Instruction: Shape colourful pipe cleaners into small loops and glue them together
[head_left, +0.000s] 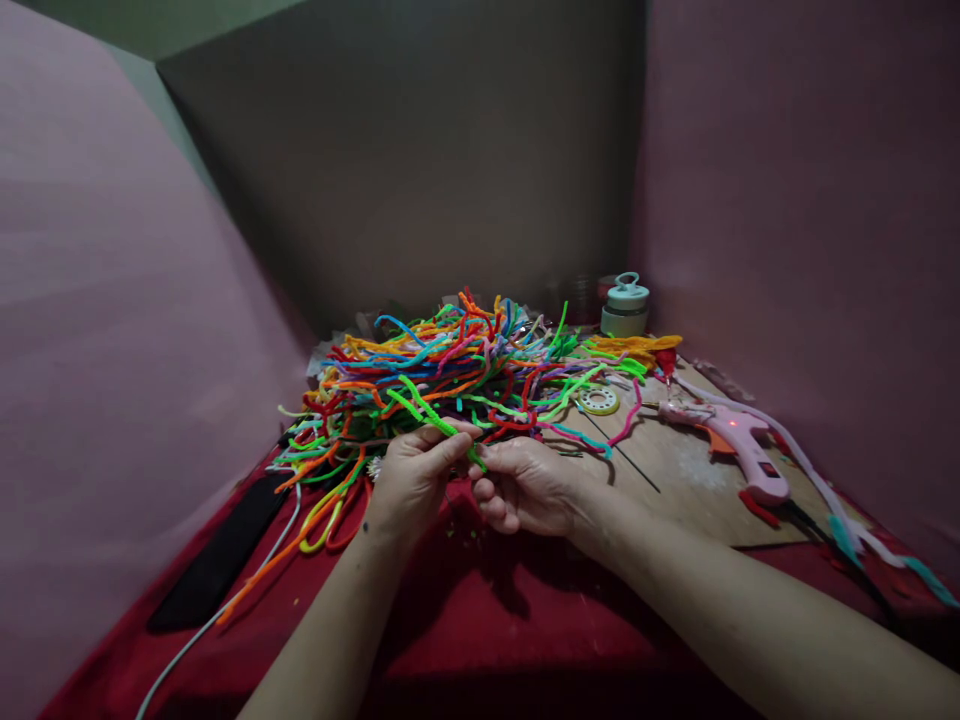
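Observation:
Bright green pipe cleaners [431,411] run between my two hands in front of a big pile. My left hand [421,470] is closed, thumb and fingers pinching them near the middle, with two ends sticking out up and to the left. At their lower right end, my right hand [517,485] pinches the green tip, its other fingers curled beneath. The hands nearly touch. Behind them lies a heaped tangle of many-coloured pipe cleaners [420,365]. How the green stems are joined or twisted is partly hidden by my fingers.
On the right, a pink glue gun [739,440] with a lit red light lies on a wooden board [675,500], near a roll of tape [598,401]. A pale green lidded jar [625,308] stands behind. A black flat item [221,560] and white cable lie left on the red cloth [480,640].

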